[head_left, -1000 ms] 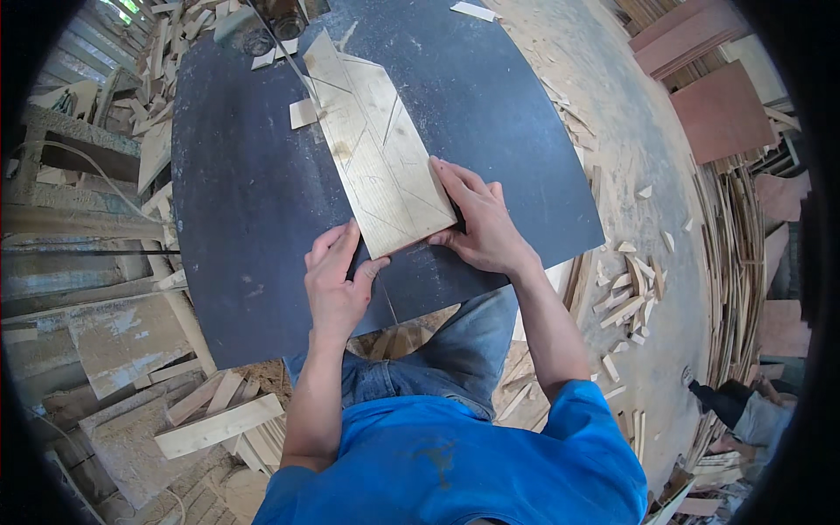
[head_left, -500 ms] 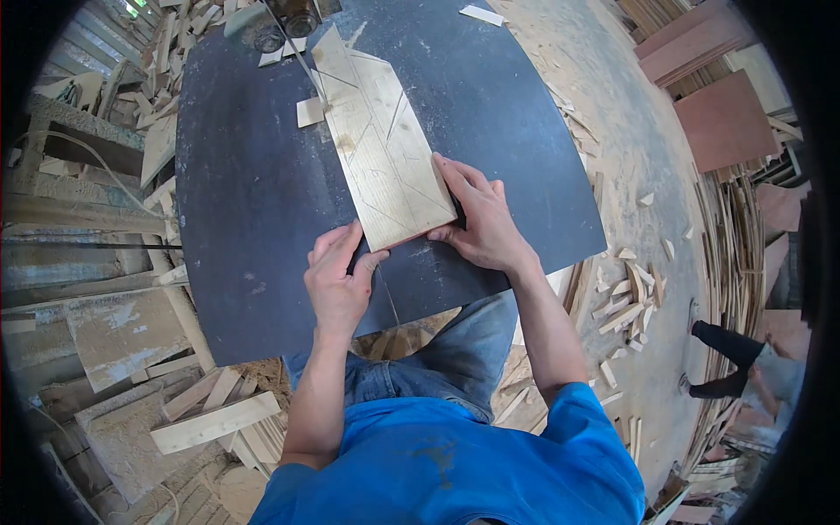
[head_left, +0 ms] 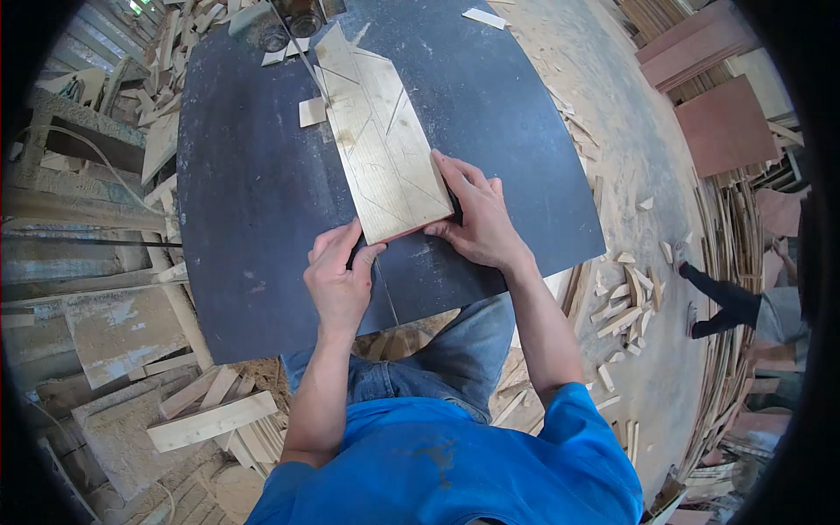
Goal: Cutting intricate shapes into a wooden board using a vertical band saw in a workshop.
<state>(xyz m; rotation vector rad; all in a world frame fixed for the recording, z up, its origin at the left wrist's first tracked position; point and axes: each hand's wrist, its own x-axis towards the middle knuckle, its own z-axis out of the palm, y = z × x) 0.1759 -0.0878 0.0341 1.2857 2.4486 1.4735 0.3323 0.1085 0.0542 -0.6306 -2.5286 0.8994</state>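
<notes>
A pale wooden board (head_left: pixel 385 153), marked with pencil lines and angled at its far end, lies flat on the dark table (head_left: pixel 254 210). A thin upright saw blade (head_left: pixel 302 54) meets the board's left edge near its far end. My left hand (head_left: pixel 337 271) holds the near left corner, fingers along the side and thumb by the near edge. Around the near right corner is my right hand (head_left: pixel 477 214), its fingers on the right side and its thumb at the near end. A small pale offcut (head_left: pixel 312 111) rests left of the blade.
Machine parts (head_left: pixel 297 22) stand at the table's far edge. Wood scraps (head_left: pixel 626 302) litter the floor on the right, and more boards (head_left: pixel 214 420) are piled at left. A person in dark trousers (head_left: pixel 726 297) is at the far right, beside stacked strips and panels.
Both hands have slid the board slightly away from me, along the blade. The person at the right has taken a step, their legs now placed differently.
</notes>
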